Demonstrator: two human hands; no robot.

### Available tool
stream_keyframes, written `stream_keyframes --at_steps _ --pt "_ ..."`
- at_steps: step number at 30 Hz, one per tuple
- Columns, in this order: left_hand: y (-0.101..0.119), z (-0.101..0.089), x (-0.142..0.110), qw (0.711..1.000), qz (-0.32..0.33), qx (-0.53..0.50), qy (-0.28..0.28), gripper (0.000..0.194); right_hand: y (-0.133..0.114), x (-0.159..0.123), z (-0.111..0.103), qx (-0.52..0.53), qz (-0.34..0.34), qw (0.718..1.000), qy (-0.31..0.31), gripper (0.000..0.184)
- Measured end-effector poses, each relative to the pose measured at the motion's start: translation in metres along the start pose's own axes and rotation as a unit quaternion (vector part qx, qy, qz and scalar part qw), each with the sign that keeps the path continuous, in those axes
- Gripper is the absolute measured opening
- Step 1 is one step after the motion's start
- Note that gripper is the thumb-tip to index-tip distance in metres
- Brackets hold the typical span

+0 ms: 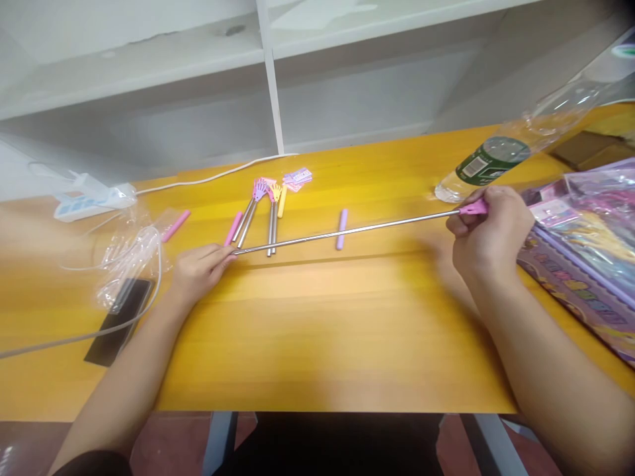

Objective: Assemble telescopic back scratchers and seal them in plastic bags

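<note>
A thin silver telescopic back scratcher (347,231), drawn out long, stretches between my two hands above the desk. Its tip end is pinched in the fingers of my left hand (201,271). At the other end, my right hand (489,228) is closed around its pink head (473,207). Beneath and beyond the rod lie a purple handle tube (342,229), a yellow tube (282,201) and a pink tube (233,229). Several shortened back scratchers with hand-shaped heads (260,190) rest together near the small printed cards (297,178).
A water bottle (491,162) stands at the back right, beside a printed box (580,284) with packaged items. On the left are a power strip (92,198), clear plastic wrap (131,258), another pink tube (176,226), a dark phone-like slab (122,324) and a white cable (213,176).
</note>
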State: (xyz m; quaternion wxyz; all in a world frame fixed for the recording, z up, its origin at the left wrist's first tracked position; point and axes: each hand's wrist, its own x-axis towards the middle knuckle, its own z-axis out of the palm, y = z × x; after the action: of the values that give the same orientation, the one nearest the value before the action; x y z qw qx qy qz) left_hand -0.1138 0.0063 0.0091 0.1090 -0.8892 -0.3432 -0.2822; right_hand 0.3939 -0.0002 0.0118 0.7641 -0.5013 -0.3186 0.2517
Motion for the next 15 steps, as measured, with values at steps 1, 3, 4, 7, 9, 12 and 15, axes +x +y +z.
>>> stream_keyframes --at_steps 1,3,4,7,9,12,15 --pt "0.002 0.000 0.000 1.000 -0.005 -0.001 -0.004 0.016 0.000 -0.001 0.000 -0.004 -0.004 1.000 -0.003 0.013" --pt "0.009 0.001 0.001 1.000 -0.018 -0.005 -0.016 0.016 0.000 -0.009 0.002 -0.026 -0.018 0.999 -0.016 0.016" --pt "0.013 0.003 0.001 0.999 -0.022 -0.008 -0.024 0.016 0.001 -0.015 0.004 -0.048 -0.022 0.998 -0.036 0.018" --pt "0.024 0.007 0.001 0.999 -0.016 -0.023 -0.036 0.017 0.005 -0.039 0.012 -0.119 0.007 0.982 -0.146 0.027" --pt "0.027 0.009 0.002 0.999 -0.009 -0.031 -0.037 0.016 0.008 -0.053 0.017 -0.111 0.036 0.974 -0.194 0.033" --pt "0.028 0.009 0.003 0.998 -0.016 -0.037 -0.045 0.016 0.009 -0.059 0.018 -0.096 0.055 0.967 -0.229 0.041" --pt "0.029 0.009 0.004 0.998 -0.013 -0.037 -0.047 0.015 0.008 -0.052 0.015 -0.102 0.055 0.965 -0.233 0.042"
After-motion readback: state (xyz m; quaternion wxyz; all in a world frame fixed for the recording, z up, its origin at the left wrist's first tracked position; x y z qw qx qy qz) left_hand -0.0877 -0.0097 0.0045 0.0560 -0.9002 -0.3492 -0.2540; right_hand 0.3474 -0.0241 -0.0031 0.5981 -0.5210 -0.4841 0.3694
